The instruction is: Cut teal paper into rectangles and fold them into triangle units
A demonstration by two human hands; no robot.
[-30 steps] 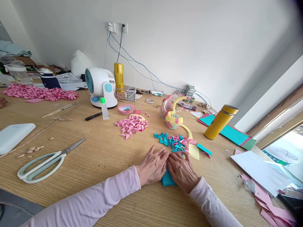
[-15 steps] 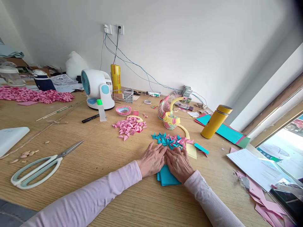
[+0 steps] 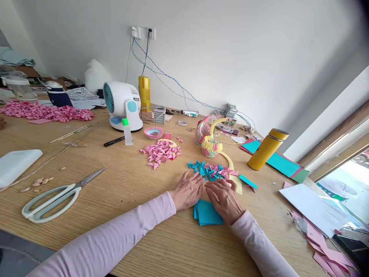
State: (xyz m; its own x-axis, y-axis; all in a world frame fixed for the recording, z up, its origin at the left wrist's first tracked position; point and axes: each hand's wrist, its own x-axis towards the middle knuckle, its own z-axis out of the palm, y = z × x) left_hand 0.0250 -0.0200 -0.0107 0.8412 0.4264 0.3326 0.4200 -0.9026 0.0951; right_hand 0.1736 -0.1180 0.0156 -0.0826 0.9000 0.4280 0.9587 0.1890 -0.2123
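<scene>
My left hand (image 3: 188, 190) lies flat on the table, fingers stretched forward to the edge of a pile of folded blue paper triangles (image 3: 198, 168). Close to its right, my right hand (image 3: 224, 198) arches over the table with its fingers extended to the left. Any paper under either palm is hidden. A stack of blue paper squares (image 3: 210, 213) sits between my wrists, partly under the right hand. Folded pink pieces (image 3: 215, 170) mix with the blue ones. Beside them are a pale yellow paper (image 3: 236, 184) and a blue strip (image 3: 248, 181).
Scissors (image 3: 65, 198) lie at left, near a white fan (image 3: 123, 104). A pink triangle heap (image 3: 161, 152), a woven paper basket (image 3: 153, 132) and yellow-handled paper figures (image 3: 210, 146) stand behind my hands. A yellow flask (image 3: 266, 150) and white papers (image 3: 309, 206) are at right.
My right hand has shifted slightly right and away from the left hand, opening a gap between them. More of the blue stack shows. The whole view has turned slightly left.
</scene>
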